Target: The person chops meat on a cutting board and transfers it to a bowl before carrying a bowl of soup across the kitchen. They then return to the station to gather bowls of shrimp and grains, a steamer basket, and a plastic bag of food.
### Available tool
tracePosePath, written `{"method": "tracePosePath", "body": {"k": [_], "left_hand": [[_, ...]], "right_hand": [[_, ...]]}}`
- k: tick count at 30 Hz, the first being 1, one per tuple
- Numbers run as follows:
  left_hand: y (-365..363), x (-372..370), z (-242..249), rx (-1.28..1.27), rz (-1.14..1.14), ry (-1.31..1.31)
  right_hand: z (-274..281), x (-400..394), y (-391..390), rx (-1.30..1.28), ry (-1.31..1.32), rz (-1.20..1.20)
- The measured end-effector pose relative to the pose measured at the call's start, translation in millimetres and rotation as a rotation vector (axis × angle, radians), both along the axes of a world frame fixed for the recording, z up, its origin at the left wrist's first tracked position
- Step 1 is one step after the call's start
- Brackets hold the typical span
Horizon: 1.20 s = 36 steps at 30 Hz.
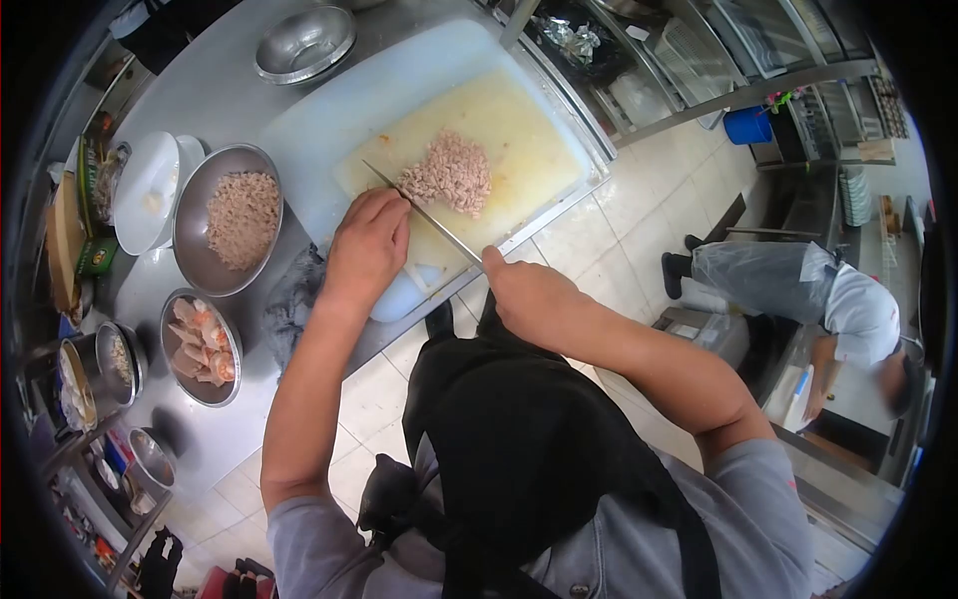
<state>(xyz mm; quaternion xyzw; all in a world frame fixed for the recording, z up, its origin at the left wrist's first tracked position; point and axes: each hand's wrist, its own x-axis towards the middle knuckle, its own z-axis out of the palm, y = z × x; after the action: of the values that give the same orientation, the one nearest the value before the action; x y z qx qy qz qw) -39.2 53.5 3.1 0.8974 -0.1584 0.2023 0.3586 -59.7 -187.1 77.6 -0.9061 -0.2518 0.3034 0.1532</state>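
A knife (439, 231) lies slanted over the cutting board, and my right hand (534, 302) is closed round its handle. My left hand (367, 243) has its fingers curled together right beside the blade; whatever is under them is hidden. Beyond the blade, a heap of finely chopped pale pink meat (449, 172) rests on the yellowed cutting board (534, 120). A small pale piece (429, 273) lies on the near side of the blade, close to my left hand.
To the left stand a metal bowl of chopped meat (243, 222), a smaller bowl of pinkish pieces (203, 341) and white bowls (147, 195). A dark cloth (294, 302) lies by my left forearm. Metal bowls (305, 45) sit at the back. Another person (863, 314) bends at a counter on the right.
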Motion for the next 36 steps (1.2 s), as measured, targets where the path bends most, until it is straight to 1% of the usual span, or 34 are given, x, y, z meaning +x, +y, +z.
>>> {"method": "tracePosePath", "body": {"k": [3,6,8,9,11,14,18,21,23,27,29,32,35,36], "left_hand": [[-0.2,0.4,1.9,0.051,-0.001,-0.026],[0.9,-2.8,1.1,0.029,0.029,-0.004],[2.8,-2.9,-1.5,0.021,0.028,0.034],[4.0,-2.2,-2.0,0.018,0.031,0.037],[4.5,-1.3,-1.5,0.035,0.007,0.043],[3.2,-3.4,0.6,0.041,0.032,0.046],[0.3,-8.7,9.1,0.061,0.071,0.003],[3.4,-10.4,7.3,0.020,0.073,0.053],[5.1,-7.0,5.0,0.038,0.063,0.101],[6.0,-6.2,7.8,0.016,0.045,0.117],[5.9,-6.0,9.5,0.035,0.050,0.140],[1.3,-6.1,6.0,0.030,0.101,0.127],[-10.3,-1.6,6.1,0.002,0.074,0.113],[-12.7,-0.7,4.8,0.003,0.082,0.111]], "right_hand": [[17.8,5.4,2.4,-0.043,0.030,0.005],[37.4,-4.3,-7.1,-0.055,0.029,0.003],[48.5,-11.3,-11.8,-0.078,0.076,0.034],[42.0,-11.1,-11.7,-0.081,0.079,0.038],[17.8,-10.3,-12.7,0.013,0.008,0.041],[-4.8,-1.1,5.9,-0.015,0.001,-0.006],[7.8,1.9,3.5,-0.018,-0.011,-0.024],[34.4,-10.9,-6.8,-0.048,0.020,-0.035],[45.2,-14.2,-11.3,-0.076,0.065,0.016],[19.5,-11.1,-5.9,-0.045,0.058,0.036],[0.4,-1.1,11.5,-0.019,0.019,-0.016],[4.0,8.2,16.9,-0.031,0.058,-0.006],[8.0,4.5,-4.4,-0.027,0.008,-0.083],[6.8,2.5,-10.0,-0.025,0.006,-0.074]]}}
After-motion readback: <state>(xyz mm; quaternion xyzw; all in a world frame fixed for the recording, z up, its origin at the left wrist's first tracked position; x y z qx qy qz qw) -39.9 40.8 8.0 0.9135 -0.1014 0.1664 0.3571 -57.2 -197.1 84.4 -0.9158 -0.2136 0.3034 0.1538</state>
